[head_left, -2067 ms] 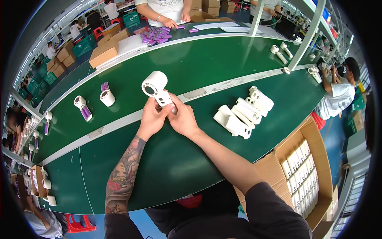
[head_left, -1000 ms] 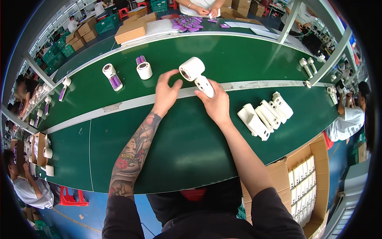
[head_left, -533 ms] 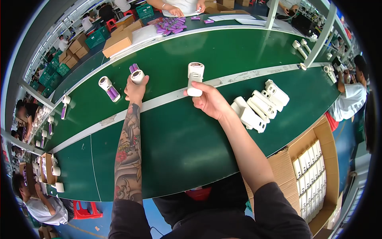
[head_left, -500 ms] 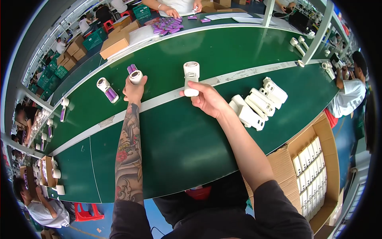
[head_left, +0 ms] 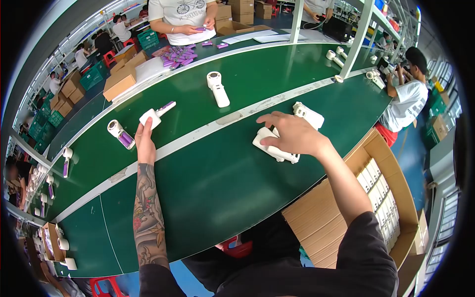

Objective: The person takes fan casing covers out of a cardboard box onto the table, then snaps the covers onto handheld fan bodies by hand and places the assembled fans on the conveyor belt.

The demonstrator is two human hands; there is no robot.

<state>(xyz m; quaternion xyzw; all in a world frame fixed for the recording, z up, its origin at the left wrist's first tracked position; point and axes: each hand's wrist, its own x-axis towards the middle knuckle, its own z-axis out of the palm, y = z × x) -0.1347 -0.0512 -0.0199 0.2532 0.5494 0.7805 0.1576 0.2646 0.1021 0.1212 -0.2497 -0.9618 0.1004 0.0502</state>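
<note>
At the far side of the divider strip, my left hand (head_left: 145,143) is closed on a white plastic housing (head_left: 150,119). A purple, battery-like cylinder (head_left: 167,107) extends beyond it. Over a small group of white handle-shaped housings (head_left: 262,140) on the right, my right hand (head_left: 294,133) has its fingers apart and curved. The hand partly covers these pieces, so contact is unclear. Another white housing (head_left: 309,115) lies just beyond. A white housing with a round head (head_left: 217,89) rests on the green surface between my hands. Left of my left hand lies one with a purple cylinder inside (head_left: 121,134).
A pale divider strip (head_left: 188,132) runs along the green table (head_left: 208,188). An open carton (head_left: 406,213) of white pieces stands at right. Across the table, a person (head_left: 184,22) handles purple cylinders beside a pile (head_left: 178,57). A metal post (head_left: 357,42) rises at the right.
My right hand has let go of the round-headed white housing, which now lies on the table, and moved right to the group. My left hand has tilted its housing. The view has shifted.
</note>
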